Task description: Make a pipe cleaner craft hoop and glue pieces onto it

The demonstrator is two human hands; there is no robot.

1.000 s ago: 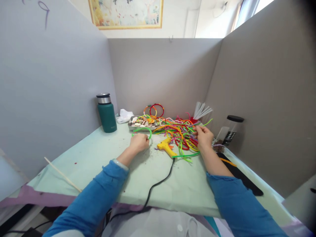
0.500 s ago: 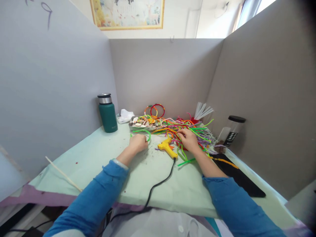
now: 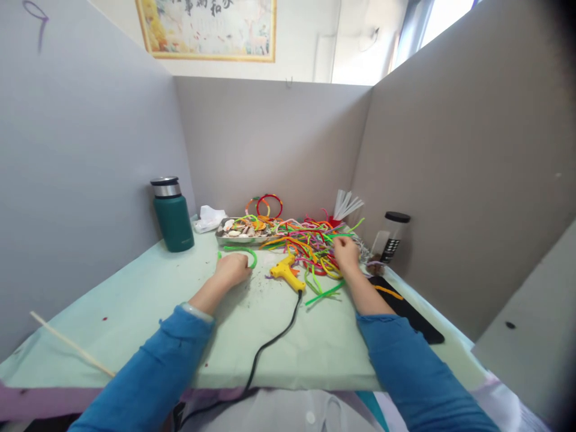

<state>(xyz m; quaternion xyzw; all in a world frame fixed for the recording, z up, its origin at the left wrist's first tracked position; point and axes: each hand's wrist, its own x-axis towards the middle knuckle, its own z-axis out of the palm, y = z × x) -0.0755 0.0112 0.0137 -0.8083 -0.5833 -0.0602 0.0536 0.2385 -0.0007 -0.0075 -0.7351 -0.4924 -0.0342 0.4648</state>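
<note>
My left hand (image 3: 232, 269) rests on the pale green table (image 3: 148, 300), closed around the end of a curved green pipe cleaner (image 3: 239, 250). My right hand (image 3: 345, 252) is in a tangled pile of coloured pipe cleaners (image 3: 306, 240), its fingers pinched on strands there. A yellow glue gun (image 3: 286, 273) lies between my hands, its black cord (image 3: 265, 348) running off the front edge.
A green flask (image 3: 171, 215) stands back left beside a crumpled tissue (image 3: 209, 217). A metal tray (image 3: 240, 239) of shells and wrapped rings (image 3: 269, 205) sit at the back. A black-lidded jar (image 3: 390, 240), white sticks (image 3: 346, 205), a black mat (image 3: 411, 315) and a wooden stick (image 3: 67, 343) are nearby.
My right hand moved left into the pile, then back right among the strands. The camera view shifted right, so everything sits further left. My left hand kept its hold.
</note>
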